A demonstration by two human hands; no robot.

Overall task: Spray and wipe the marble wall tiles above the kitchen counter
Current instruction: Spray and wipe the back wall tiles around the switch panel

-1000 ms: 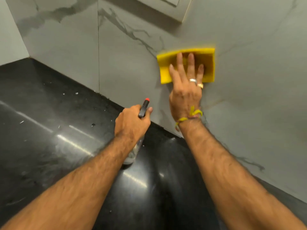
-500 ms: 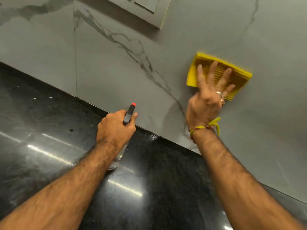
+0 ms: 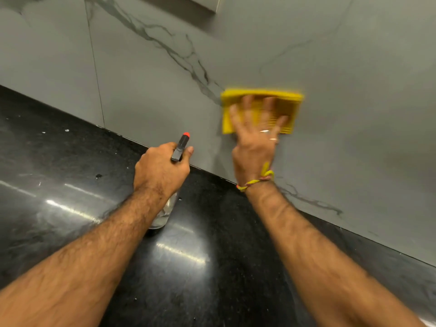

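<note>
My right hand (image 3: pixel 256 138) presses a yellow ribbed cloth (image 3: pixel 290 107) flat against the grey marble wall tiles (image 3: pixel 146 90), fingers spread over it; hand and cloth are motion-blurred. My left hand (image 3: pixel 160 168) is closed around a clear spray bottle (image 3: pixel 162 215) with a dark nozzle and red tip (image 3: pixel 181 146). The bottle hangs just above the black counter, close to the wall and left of the cloth. Most of the bottle is hidden behind my hand and forearm.
The glossy black counter (image 3: pixel 70 185) runs along the foot of the wall, with small pale specks near the left. A switch plate (image 3: pixel 200 3) sticks out of the wall at the top edge. A vertical tile joint (image 3: pixel 95 67) lies to the left.
My right hand slid the cloth to the right along the wall, then down toward the counter, levelling it out. My left hand kept its grip on the bottle. The view shifted right.
</note>
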